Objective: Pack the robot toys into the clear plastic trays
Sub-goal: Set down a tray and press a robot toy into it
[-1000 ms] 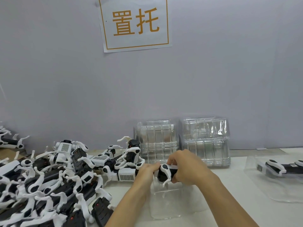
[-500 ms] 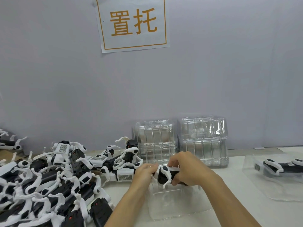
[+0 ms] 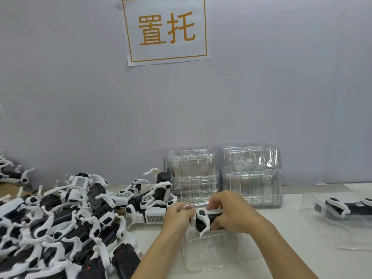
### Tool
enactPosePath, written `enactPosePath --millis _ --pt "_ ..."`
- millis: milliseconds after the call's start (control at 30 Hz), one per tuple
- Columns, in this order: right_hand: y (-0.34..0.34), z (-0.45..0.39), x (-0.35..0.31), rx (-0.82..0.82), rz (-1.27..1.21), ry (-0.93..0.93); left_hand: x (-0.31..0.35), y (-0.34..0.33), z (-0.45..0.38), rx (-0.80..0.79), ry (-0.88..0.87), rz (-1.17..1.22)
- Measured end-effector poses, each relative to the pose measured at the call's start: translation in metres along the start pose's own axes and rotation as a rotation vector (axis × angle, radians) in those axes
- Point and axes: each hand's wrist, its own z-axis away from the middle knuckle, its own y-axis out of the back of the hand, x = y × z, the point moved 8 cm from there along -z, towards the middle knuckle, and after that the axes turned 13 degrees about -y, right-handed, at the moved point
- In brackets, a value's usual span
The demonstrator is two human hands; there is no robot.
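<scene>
Black-and-white robot toy (image 3: 203, 220) gripped by both hands (image 3: 233, 212) over near clear tray (image 3: 217, 252); packed tray (image 3: 340, 216) right, toy pile (image 3: 60, 224) left unpacked.

a white paper sign (image 3: 166, 30) on the grey wall (image 3: 281, 77) reads "置托" in orange inside an orange border.

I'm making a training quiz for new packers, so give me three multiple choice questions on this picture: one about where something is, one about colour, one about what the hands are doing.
1. Where is the pile of loose robot toys?
A. left of the hands
B. on the tray stacks
C. right of the hands

2. What colour are the characters on the wall sign?
A. blue
B. orange
C. green

3. What do the hands hold?
A. nothing
B. a lid
C. one robot toy

Key: 1 A, the pile fills the table's left. 2 B, orange strokes and border. 3 C, left hand and right hand grip a robot toy over the clear tray.
</scene>
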Motion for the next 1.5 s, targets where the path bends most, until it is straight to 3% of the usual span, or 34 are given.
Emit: enactPosePath --millis 233,533,833,967,1300,1500 --pt "-0.004 0.004 -0.015 0.000 0.119 0.033 0.006 0.007 0.000 0.023 0.039 -0.154" --pt "-0.005 0.002 -0.015 -0.041 0.088 0.031 0.009 0.007 0.005 -0.007 0.033 -0.192" --pt "0.002 0.002 -0.023 -0.068 -0.066 0.104 0.012 0.004 0.008 -0.035 0.022 -0.155" --pt "-0.012 0.010 -0.040 -0.184 -0.096 0.170 0.014 0.004 0.009 -0.031 0.013 -0.149" --pt "-0.018 0.007 -0.039 -0.115 -0.120 0.100 0.013 0.004 0.008 -0.035 0.007 -0.183" --pt "-0.015 0.008 -0.034 -0.154 -0.162 0.116 0.012 0.003 0.004 -0.030 -0.012 -0.186"
